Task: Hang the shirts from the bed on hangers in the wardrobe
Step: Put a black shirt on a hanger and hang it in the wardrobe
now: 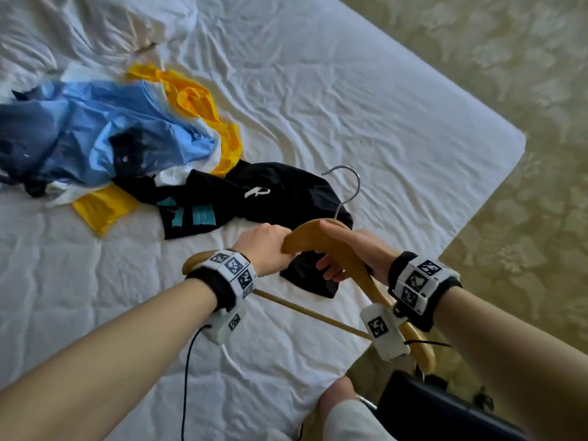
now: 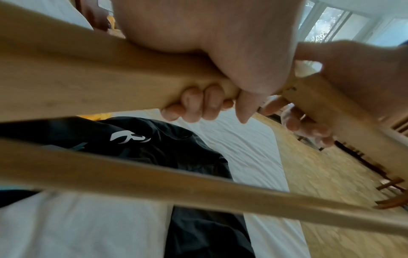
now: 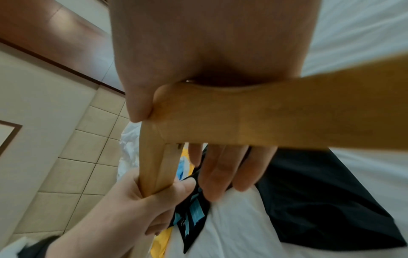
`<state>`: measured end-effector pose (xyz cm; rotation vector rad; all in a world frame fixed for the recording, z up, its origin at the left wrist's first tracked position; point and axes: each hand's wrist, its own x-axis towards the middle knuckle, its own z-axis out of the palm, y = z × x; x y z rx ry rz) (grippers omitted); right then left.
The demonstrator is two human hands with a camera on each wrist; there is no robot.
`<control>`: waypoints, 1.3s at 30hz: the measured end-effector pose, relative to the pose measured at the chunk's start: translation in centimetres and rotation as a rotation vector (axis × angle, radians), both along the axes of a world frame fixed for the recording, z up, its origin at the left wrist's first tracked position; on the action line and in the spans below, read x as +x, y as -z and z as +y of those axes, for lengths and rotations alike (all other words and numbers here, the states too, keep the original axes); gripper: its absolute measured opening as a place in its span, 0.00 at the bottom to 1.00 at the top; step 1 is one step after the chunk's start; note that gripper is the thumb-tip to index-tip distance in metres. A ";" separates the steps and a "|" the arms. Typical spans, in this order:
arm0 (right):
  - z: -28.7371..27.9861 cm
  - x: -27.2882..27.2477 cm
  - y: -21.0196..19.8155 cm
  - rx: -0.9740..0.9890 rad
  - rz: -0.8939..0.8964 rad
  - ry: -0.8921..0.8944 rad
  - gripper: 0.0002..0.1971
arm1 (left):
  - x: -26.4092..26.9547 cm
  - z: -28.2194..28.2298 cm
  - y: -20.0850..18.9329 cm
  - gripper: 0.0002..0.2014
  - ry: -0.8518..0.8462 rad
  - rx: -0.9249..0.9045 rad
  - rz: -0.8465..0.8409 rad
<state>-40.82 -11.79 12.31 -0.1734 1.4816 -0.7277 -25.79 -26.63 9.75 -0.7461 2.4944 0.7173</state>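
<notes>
Head camera high above the white-sheeted bed (image 1: 350, 106), facing forward and down, both wrist cameras very close beneath the palms, looking along the fingers, all three sharing the pale wooden clothes hanger (image 1: 334, 246) and crumpled black shirt (image 1: 280, 198)

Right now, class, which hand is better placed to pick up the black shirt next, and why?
The right hand: its fingers hang loose over the black shirt, thumb alone on the hanger. The left hand grips it.
</notes>
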 end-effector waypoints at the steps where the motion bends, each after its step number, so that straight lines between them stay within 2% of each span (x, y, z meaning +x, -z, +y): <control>1: -0.4 -0.4 0.4 -0.008 0.005 -0.003 0.38 | -0.5 -0.5 0.6 0.12 0.032 0.010 -0.002; 5: -1.9 -1.4 1.8 -0.005 0.002 0.007 0.35 | -2.0 -2.4 2.9 0.16 0.131 0.048 -0.030; 8: -3.3 -1.6 3.6 -0.009 0.110 0.024 0.27 | -1.9 -4.3 5.5 0.23 0.120 0.293 -0.062; 10: -3.7 -1.5 5.3 0.019 0.180 0.032 0.23 | -1.5 -5.9 7.8 0.22 0.014 0.423 0.026; 11: -3.7 -1.5 6.2 0.037 0.210 0.039 0.22 | -1.3 -7.0 9.1 0.23 -0.045 0.370 0.073; 15: -2.7 -1.4 9.1 0.106 0.270 0.033 0.18 | -2.0 -11.2 12.7 0.26 -0.100 -0.149 0.105; 18: -2.1 -0.7 10.5 0.122 0.255 0.017 0.16 | -3.6 -13.6 14.8 0.29 -0.103 -0.233 0.077; 21: -1.7 0.3 11.5 0.081 0.275 -0.075 0.15 | -4.6 -14.9 16.2 0.26 -0.154 -0.246 -0.029; 23: -1.8 0.9 11.5 0.039 0.316 -0.116 0.16 | -5.0 -15.1 16.3 0.17 -0.145 -0.316 -0.097; 25: -2.1 1.5 11.5 0.010 0.325 -0.181 0.18 | -5.1 -14.8 16.1 0.11 -0.112 -0.373 -0.095; 27: -2.3 1.8 11.5 0.008 0.323 -0.255 0.21 | -5.1 -14.6 16.0 0.10 -0.150 -0.371 0.018; 31: -2.2 1.8 10.8 0.021 0.362 -0.389 0.26 | -5.0 -14.5 14.2 0.12 -0.431 -0.148 0.222; 34: -1.4 1.8 9.8 -0.011 0.349 -0.460 0.25 | -4.6 -14.8 12.1 0.12 -0.461 -0.140 0.326; 37: -0.3 1.9 7.7 -0.044 0.337 -0.369 0.19 | -3.6 -14.8 9.6 0.12 -0.420 -0.174 0.344; 39: 0.7 1.7 5.6 -0.095 0.313 -0.241 0.15 | -2.7 -14.7 7.8 0.12 -0.393 -0.229 0.263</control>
